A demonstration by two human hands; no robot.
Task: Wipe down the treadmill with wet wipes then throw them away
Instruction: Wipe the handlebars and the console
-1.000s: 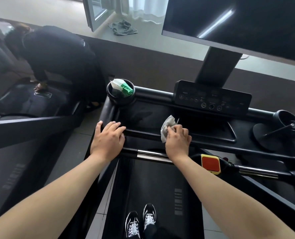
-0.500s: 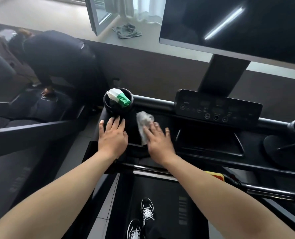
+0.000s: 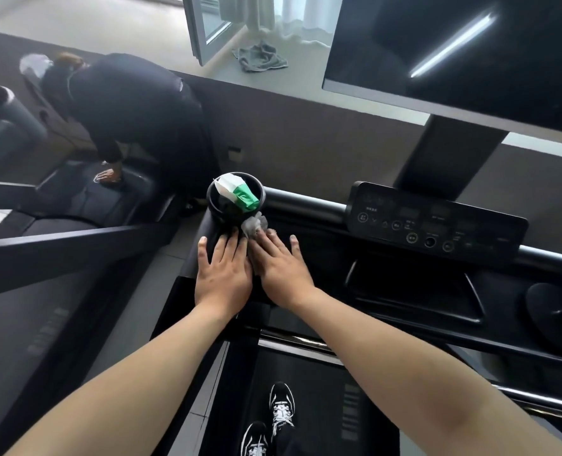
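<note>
I stand on a black treadmill. My right hand lies flat with straight fingers on a crumpled white wet wipe and presses it onto the console's left end, just below the left cup holder. My left hand rests flat on the console right beside it, fingers spread. A white and green wipes packet sticks out of that cup holder.
The control panel and a big dark screen stand to the right, with a recessed tray below. Another person bends over the neighbouring treadmill at left. A grey cloth lies on the floor beyond.
My right hand has slid the wipe left from the console's middle to beside the cup holder and flattened out. My left hand stayed on the console's left end.
</note>
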